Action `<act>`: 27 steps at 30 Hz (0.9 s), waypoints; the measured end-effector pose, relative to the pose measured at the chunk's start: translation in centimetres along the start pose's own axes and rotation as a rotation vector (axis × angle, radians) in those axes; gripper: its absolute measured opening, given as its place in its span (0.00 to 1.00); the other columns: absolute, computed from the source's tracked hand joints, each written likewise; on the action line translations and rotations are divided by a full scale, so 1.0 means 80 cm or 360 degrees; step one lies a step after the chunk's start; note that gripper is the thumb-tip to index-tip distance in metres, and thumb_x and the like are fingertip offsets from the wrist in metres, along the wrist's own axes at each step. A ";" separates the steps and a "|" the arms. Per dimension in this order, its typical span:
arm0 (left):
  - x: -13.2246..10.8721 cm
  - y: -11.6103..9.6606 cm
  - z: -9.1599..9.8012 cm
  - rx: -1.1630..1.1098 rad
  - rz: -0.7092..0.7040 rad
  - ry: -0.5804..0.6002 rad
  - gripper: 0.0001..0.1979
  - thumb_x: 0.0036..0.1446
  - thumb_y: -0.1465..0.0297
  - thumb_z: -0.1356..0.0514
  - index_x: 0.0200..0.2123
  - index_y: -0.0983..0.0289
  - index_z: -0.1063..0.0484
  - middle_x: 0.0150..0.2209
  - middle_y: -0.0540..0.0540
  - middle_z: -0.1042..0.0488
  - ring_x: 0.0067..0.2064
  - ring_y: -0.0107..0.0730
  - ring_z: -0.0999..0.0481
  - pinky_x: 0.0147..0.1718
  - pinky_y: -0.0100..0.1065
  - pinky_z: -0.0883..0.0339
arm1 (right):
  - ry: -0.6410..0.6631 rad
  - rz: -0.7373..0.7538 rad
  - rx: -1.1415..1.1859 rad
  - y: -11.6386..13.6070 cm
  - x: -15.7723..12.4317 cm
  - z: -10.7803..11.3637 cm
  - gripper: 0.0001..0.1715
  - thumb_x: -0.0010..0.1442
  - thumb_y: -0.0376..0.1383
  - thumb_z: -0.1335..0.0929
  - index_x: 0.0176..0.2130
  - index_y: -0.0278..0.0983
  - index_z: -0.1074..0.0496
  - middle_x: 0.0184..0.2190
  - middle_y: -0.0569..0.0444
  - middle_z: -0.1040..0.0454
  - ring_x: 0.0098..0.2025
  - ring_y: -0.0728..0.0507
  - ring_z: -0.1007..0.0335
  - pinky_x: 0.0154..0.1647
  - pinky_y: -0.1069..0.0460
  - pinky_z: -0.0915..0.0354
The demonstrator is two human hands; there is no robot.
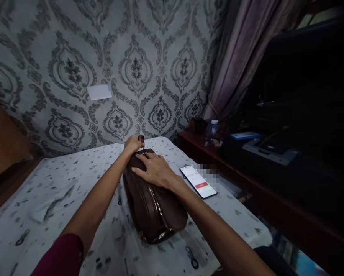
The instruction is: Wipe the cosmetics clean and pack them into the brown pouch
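Note:
A dark brown leather bag [153, 209] lies on a white cloth with small printed motifs [74, 214]. Its gold-toothed zipper runs along the top, and the end nearest me is partly unzipped. At the bag's far end, my left hand [133, 145] is closed around a brown strap [141, 138], part of which sticks up past the fingers. My right hand [156, 168] rests flat on top of the bag with its fingers spread, pressing near the far end of the zipper. What lies inside the bag is hidden.
A phone [199, 182] with a lit screen lies right of the bag. Further right, a dark red wooden desk [192, 142] holds a clear bottle [212, 128] and a blue-edged object [246, 135]. A patterned wall [136, 69] stands behind, a brown wooden panel [5, 142] at left.

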State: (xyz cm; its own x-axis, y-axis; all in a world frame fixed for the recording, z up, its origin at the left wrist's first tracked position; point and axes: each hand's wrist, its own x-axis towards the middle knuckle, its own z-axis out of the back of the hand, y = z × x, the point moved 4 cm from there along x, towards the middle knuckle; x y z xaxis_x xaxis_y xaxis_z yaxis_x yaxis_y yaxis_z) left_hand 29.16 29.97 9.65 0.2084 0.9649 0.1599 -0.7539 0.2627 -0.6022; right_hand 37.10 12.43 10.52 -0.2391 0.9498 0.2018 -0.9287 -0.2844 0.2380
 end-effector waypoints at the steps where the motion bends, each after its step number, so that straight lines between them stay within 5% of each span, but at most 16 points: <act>1: 0.001 0.000 0.000 0.0048 0.0028 0.0008 0.05 0.47 0.71 0.34 0.31 0.63 0.24 0.30 0.54 0.21 0.38 0.38 0.23 0.37 0.32 0.34 | -0.0001 -0.0003 0.0002 0.000 0.000 0.000 0.36 0.68 0.55 0.39 0.66 0.39 0.38 0.62 0.39 0.33 0.63 0.32 0.38 0.64 0.35 0.46; 8: -0.003 -0.008 0.001 0.0311 0.0061 -0.0016 0.06 0.49 0.71 0.36 0.33 0.63 0.23 0.39 0.61 0.19 0.45 0.44 0.21 0.40 0.34 0.33 | 0.0013 -0.0014 -0.0024 0.003 -0.003 0.003 0.35 0.68 0.55 0.40 0.66 0.40 0.38 0.61 0.39 0.33 0.64 0.30 0.40 0.61 0.33 0.43; 22: -0.005 -0.001 -0.003 0.0137 -0.0141 -0.0014 0.07 0.50 0.69 0.36 0.35 0.61 0.22 0.33 0.53 0.20 0.38 0.36 0.23 0.36 0.31 0.34 | 0.0003 0.0068 -0.0143 0.017 -0.007 0.010 0.34 0.68 0.55 0.40 0.63 0.38 0.34 0.58 0.36 0.29 0.60 0.31 0.33 0.63 0.32 0.48; 27: 0.001 0.001 -0.007 0.0079 -0.0121 0.0013 0.05 0.50 0.68 0.36 0.33 0.60 0.23 0.31 0.53 0.20 0.37 0.35 0.22 0.35 0.30 0.34 | 0.0050 0.0062 -0.0169 0.026 -0.015 0.013 0.34 0.70 0.53 0.41 0.65 0.36 0.37 0.61 0.34 0.33 0.65 0.31 0.39 0.65 0.32 0.51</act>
State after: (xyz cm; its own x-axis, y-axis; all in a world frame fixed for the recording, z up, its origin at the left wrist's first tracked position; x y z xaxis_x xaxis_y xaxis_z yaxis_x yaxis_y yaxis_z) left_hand 29.49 30.05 9.17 0.2715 0.9421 0.1970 -0.7654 0.3354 -0.5492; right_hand 35.73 10.59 11.79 -0.2829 0.9424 0.1785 -0.9429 -0.3074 0.1284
